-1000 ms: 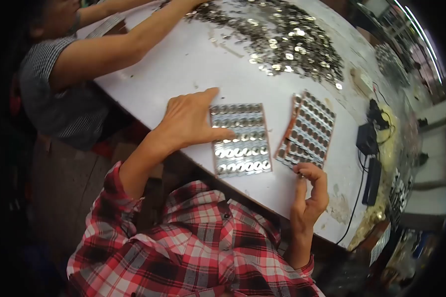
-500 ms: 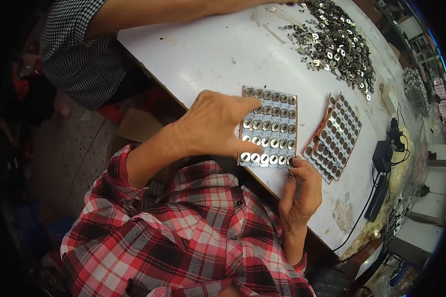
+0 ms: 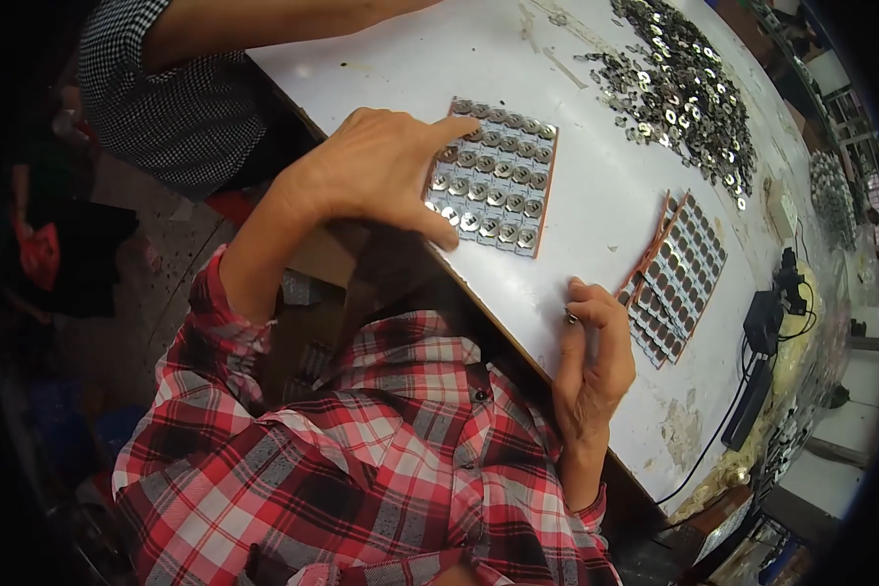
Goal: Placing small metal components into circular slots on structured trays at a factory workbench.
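Note:
My left hand grips the left side of a circuit board panel, its forefinger near the far left corner and its thumb at the near left corner. Rows of round, shiny metal parts cover the panel, which has orange-brown edges. My right hand is apart from the panel, nearer the table's front edge. Its fingers are curled, with a small dark, shiny piece at the fingertips, too small to name. To the right lies a stack of similar panels, overlapping and slightly fanned.
A heap of small loose metal pieces spreads over the far right of the white table. Another person's forearm crosses the far left. Black adapters with a cable lie along the right side.
My left hand has moved the panel away from me and to the left. My right hand, earlier at the panel's near right corner, is now apart from it and has stayed nearly in place.

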Available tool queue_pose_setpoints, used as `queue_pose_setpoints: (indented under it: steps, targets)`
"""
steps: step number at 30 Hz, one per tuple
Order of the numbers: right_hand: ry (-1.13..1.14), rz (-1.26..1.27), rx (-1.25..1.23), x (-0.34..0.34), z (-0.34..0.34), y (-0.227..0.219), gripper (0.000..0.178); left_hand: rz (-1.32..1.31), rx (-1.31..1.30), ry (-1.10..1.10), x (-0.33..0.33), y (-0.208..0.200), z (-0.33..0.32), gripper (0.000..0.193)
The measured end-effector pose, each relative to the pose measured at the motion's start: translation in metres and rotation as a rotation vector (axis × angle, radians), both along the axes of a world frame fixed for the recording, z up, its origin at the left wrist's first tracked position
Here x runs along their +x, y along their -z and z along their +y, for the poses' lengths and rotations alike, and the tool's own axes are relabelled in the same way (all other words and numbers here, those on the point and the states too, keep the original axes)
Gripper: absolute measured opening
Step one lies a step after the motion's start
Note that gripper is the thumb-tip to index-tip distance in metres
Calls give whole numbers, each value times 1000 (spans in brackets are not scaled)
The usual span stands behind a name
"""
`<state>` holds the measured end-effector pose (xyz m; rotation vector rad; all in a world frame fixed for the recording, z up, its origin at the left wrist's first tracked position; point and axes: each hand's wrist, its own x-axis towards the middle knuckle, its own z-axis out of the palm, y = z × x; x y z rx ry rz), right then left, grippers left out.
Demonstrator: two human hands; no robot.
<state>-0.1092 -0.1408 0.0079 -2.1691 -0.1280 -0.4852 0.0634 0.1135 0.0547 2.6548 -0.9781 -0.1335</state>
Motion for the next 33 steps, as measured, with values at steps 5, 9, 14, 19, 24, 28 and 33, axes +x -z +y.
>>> queue_pose_setpoints:
  steps: [5, 9, 14, 19, 24, 28, 33]
  targets:
    - [22, 0, 9, -5, -10, -3, 21, -9, -102, 27, 4, 5, 14, 105]
    - [68, 7, 37, -11, -14, 1, 17, 143, -625, -181, -33, 17, -4, 71]
    - [73, -21, -108, -13, -8, 1, 14, 175, -886, -186, -78, 43, -29, 35]
    - [91, -78, -156, -12, -10, 3, 15, -86, -888, -133, -72, 50, -38, 31]
    - [213, -74, 88, -18, -13, 1, 10, -419, -777, 4, -65, 51, -39, 32]
    - [244, -159, 28, -18, -30, 1, 15, -405, -778, -54, -45, 41, -43, 31]
    - [428, -191, -165, -35, -68, -10, 17, -59, -685, -76, -27, 13, -68, 28]
